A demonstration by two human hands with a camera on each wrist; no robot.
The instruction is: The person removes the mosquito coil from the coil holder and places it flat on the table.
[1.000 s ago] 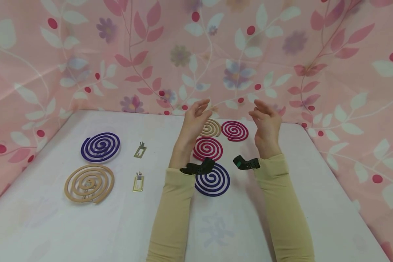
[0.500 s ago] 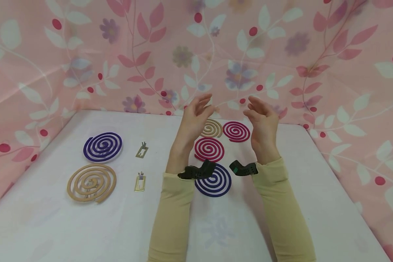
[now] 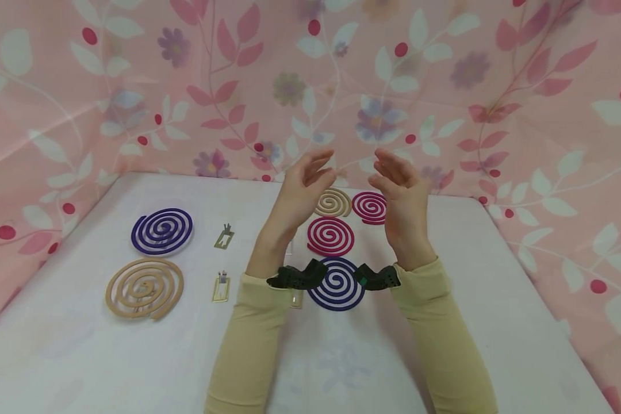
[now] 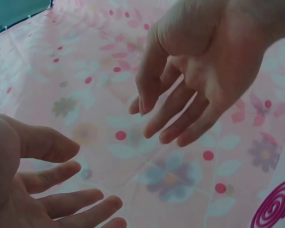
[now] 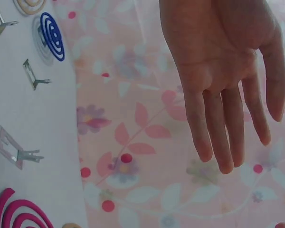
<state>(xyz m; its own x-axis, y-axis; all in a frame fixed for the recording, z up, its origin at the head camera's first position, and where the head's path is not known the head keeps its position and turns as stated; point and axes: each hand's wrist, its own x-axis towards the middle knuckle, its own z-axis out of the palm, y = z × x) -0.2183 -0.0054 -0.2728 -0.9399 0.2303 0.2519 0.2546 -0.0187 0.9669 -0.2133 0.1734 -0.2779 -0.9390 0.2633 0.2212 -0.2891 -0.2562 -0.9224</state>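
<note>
Both hands are raised above the far part of the table, apart from each other, with relaxed fingers and nothing held. My left hand (image 3: 297, 192) hovers beside a tan mosquito coil (image 3: 336, 203). My right hand (image 3: 407, 207) partly covers a magenta mosquito coil (image 3: 368, 206). Nearer, between the forearms, a second magenta coil (image 3: 330, 236) and a blue coil (image 3: 336, 283) lie flat; the wrist cameras overlap the blue one's edge. On the left, another blue coil (image 3: 162, 231) and another tan coil (image 3: 145, 288) sit raised on metal stands.
Two loose metal coil stands, one farther back (image 3: 224, 236) and one nearer (image 3: 221, 287), lie left of the left arm. Another stand (image 3: 296, 299) shows partly behind the left wrist. A white cloth (image 3: 150, 368) covers the table; pink floral fabric (image 3: 269, 69) hangs behind it.
The right hand has moved left, closer to the left hand, and now covers part of the far magenta coil. The left forearm has shifted left, revealing part of a metal stand.
</note>
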